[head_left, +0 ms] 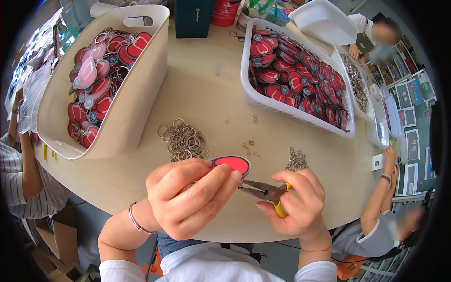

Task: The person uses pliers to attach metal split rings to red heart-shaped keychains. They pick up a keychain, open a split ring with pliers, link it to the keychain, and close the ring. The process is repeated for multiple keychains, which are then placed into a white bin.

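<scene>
My left hand [195, 195] pinches a flat red keychain charm [235, 163] with a grey rim, held over the near part of the table. My right hand [300, 202] is closed around needle-nose pliers [265, 190] with yellow handles. The jaws reach toward the charm's lower right edge and are slightly parted; whether a small ring sits between them is too small to make out. Behind my left hand lies a heap of split key rings [183, 141]. A little pile of tiny metal rings [296, 160] lies just beyond my right hand.
A cream bin [152, 98] of finished-looking red keychains stands left. A white basket [300, 110] of red charms stands at the far right, beside a tray of metal parts [354, 77]. A few loose rings [251, 148] lie mid-table. Other people [380, 230] sit around the table.
</scene>
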Available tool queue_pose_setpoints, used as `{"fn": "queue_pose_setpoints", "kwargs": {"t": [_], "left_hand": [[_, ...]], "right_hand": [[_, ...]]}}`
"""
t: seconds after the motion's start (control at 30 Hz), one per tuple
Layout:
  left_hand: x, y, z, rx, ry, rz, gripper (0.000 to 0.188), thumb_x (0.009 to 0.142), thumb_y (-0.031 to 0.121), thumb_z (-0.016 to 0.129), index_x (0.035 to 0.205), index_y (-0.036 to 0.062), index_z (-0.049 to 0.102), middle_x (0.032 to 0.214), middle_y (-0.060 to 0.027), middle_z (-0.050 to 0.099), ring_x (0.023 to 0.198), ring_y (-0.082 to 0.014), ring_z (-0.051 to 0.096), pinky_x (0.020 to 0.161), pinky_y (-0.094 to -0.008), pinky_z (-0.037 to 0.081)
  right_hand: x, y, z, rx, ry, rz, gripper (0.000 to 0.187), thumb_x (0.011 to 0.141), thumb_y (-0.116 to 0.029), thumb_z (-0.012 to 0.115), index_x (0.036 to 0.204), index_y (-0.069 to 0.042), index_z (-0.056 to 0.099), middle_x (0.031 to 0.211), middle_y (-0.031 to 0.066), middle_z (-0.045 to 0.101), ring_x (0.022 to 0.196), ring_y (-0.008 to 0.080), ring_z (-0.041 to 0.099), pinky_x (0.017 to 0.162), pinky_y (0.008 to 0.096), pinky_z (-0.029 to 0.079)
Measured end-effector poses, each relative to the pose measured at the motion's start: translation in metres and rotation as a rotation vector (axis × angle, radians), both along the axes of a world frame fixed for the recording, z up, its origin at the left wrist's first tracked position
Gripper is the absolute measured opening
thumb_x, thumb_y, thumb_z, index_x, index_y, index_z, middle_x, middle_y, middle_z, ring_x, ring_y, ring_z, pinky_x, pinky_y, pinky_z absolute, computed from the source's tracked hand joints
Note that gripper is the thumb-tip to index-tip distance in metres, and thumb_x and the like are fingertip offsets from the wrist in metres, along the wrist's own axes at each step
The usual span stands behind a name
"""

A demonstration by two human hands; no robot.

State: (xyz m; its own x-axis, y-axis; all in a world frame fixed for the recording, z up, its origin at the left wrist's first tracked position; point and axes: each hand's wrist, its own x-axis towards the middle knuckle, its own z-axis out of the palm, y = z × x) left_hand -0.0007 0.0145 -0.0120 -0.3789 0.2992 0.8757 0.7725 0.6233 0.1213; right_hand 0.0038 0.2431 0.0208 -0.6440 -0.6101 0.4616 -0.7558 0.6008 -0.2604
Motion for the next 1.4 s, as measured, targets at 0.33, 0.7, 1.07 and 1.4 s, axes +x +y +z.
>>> {"fn": "queue_pose_setpoints", "kwargs": {"t": [0.33, 0.7, 1.07, 1.4], "left_hand": [[0.002, 0.0, 0.002, -0.005, 0.017, -0.004, 0.038, 0.052, -0.011, 0.065, 0.088, -0.0007, 0.071, 0.088, -0.0074, 0.065, 0.073, -0.0226, 0.061, 0.055, -0.0274, 0.052], [0.005, 0.002, 0.002, 0.016, 0.059, -0.014, 0.035, 0.054, -0.011, 0.065, 0.088, -0.0027, 0.07, 0.085, -0.0099, 0.065, 0.069, -0.0225, 0.06, 0.053, -0.027, 0.052], [0.006, -0.001, 0.0, 0.023, 0.038, -0.003, 0.033, 0.059, -0.011, 0.066, 0.09, -0.0021, 0.069, 0.089, -0.01, 0.065, 0.072, -0.0236, 0.062, 0.056, -0.0288, 0.052], [0.012, 0.004, 0.014, -0.156, -0.023, 0.128, 0.02, 0.064, -0.005, 0.066, 0.083, -0.0021, 0.071, 0.089, -0.0109, 0.065, 0.075, -0.0246, 0.061, 0.056, -0.0299, 0.049]], "right_hand": [[0.006, -0.001, 0.002, 0.022, 0.039, -0.003, 0.033, 0.067, -0.017, 0.08, 0.06, -0.005, 0.049, 0.088, 0.0128, 0.06, 0.06, 0.0222, 0.052, 0.047, 0.0308, 0.042], [0.01, -0.001, -0.001, 0.002, 0.04, 0.028, 0.028, 0.055, -0.007, 0.078, 0.059, -0.001, 0.051, 0.09, 0.0165, 0.06, 0.06, 0.0233, 0.053, 0.046, 0.0305, 0.044], [0.009, -0.002, 0.001, 0.065, 0.076, 0.019, 0.023, 0.051, -0.007, 0.075, 0.063, 0.0, 0.057, 0.093, 0.0148, 0.059, 0.065, 0.0238, 0.053, 0.05, 0.0303, 0.044], [0.017, 0.006, -0.007, -0.004, 0.091, -0.002, 0.015, 0.061, -0.009, 0.067, 0.064, -0.001, 0.054, 0.086, 0.0127, 0.055, 0.069, 0.0235, 0.053, 0.055, 0.0329, 0.046]]}}
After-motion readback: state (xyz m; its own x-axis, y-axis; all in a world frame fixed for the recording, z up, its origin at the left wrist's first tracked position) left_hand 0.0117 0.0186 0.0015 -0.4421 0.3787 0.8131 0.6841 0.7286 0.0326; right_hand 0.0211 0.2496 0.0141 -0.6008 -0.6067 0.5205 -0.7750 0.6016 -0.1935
